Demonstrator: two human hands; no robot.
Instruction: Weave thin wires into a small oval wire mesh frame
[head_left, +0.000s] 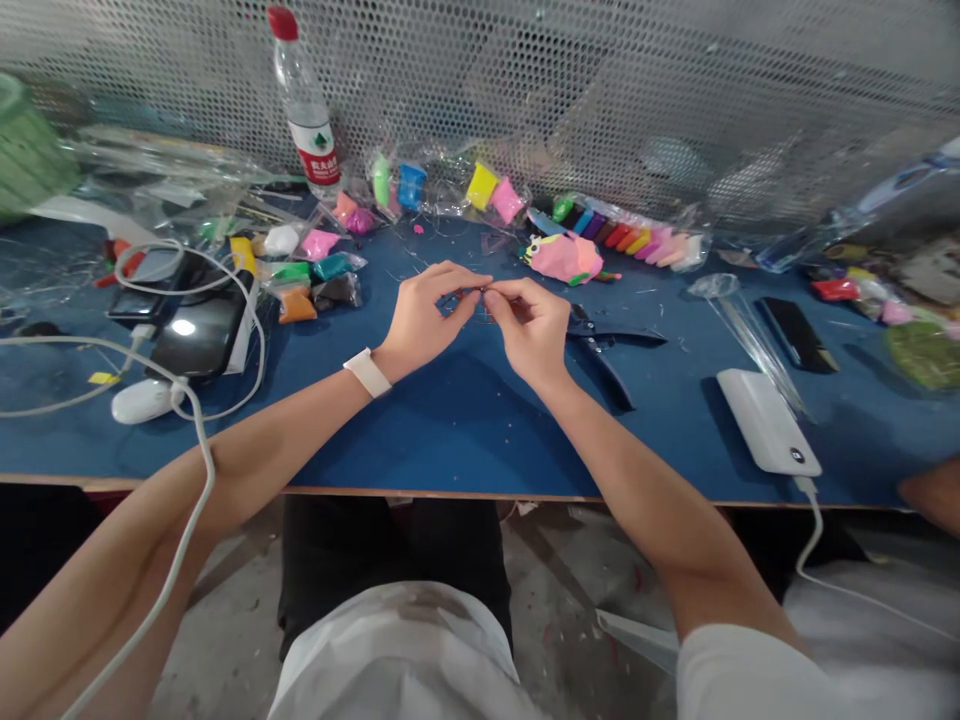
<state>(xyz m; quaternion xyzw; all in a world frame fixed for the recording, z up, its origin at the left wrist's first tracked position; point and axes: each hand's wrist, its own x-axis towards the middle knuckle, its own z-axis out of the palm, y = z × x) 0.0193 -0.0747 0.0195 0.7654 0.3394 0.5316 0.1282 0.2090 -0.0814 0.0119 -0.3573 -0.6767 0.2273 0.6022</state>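
My left hand [427, 315] and my right hand [532, 325] meet over the middle of the blue table, fingertips pinched together. Something small, dark and thin shows between them, too small to name. Just right of my right hand lie black-handled pliers [600, 345]. Behind that hand rests a pink clay figure [566, 258] with yellow and green parts. Small packets of coloured clay lie beyond and left of my left hand, among them an orange packet [297, 303], a blue packet [411, 186] and a yellow packet [482, 187].
At the back stands a red-capped water bottle [311, 130] against a perforated metal screen [465, 80]. A black device [199, 325] with a white cable lies left. To the right are a white power bank [769, 422] and a black phone-like object [796, 333]. Another person's arm [934, 495] shows far right.
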